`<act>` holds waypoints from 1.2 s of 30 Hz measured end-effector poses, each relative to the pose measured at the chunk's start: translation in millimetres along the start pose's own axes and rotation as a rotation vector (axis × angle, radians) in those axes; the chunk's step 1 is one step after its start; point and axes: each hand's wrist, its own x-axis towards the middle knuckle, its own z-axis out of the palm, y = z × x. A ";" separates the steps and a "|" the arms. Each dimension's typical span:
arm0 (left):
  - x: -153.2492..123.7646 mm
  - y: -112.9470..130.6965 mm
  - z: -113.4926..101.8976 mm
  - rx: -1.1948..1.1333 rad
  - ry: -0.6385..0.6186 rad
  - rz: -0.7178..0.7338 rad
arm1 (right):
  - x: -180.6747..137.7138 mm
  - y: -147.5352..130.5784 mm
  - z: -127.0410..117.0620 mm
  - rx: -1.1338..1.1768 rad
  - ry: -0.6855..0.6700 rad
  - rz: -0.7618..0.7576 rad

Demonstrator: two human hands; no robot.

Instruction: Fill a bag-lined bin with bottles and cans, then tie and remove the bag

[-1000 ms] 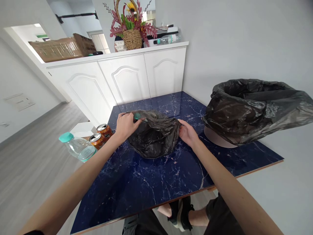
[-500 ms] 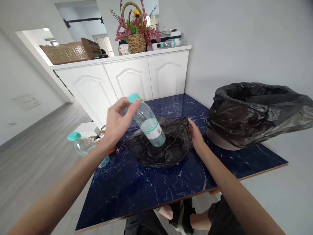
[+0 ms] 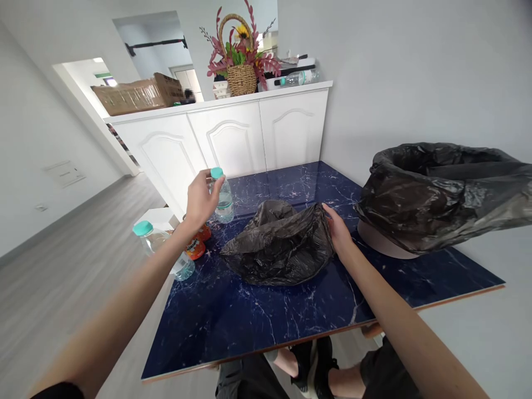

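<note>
My left hand point(image 3: 203, 199) is closed around the neck of a clear plastic bottle point(image 3: 225, 205) with a turquoise cap. That bottle is upright at the far left of the blue marbled table, behind the orange cans; its base is at the table surface. A black plastic bag point(image 3: 282, 249) lies crumpled in the middle of the table. Its right edge is pinched between the fingers of my right hand point(image 3: 338, 230). Nearer on the left, partly behind my left forearm, a second turquoise-capped bottle point(image 3: 183, 267) stands beside the orange cans point(image 3: 195, 247).
On the right stands a bin lined with a black bag point(image 3: 419, 199), against the grey wall. A white cabinet point(image 3: 233, 138) borders the table's far side, carrying a flower basket point(image 3: 241, 80), a cardboard box point(image 3: 133, 95) and a lying bottle point(image 3: 297, 77). The table's front edge is near my legs.
My left hand has carried the bottle from above the black bag to the left and back, turning it from tilted to upright. My right hand keeps hold of the bag's edge.
</note>
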 end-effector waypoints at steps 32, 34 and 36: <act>-7.3 -39.2 18.6 0.299 0.235 -0.107 | -7.4 -2.4 5.6 -0.137 0.074 0.049; -16.0 -18.3 14.5 0.271 0.195 0.030 | -8.1 -2.8 6.1 -0.143 0.075 0.039; -28.8 3.4 9.9 0.180 -0.040 0.133 | -8.7 -3.6 7.4 -0.143 0.081 0.029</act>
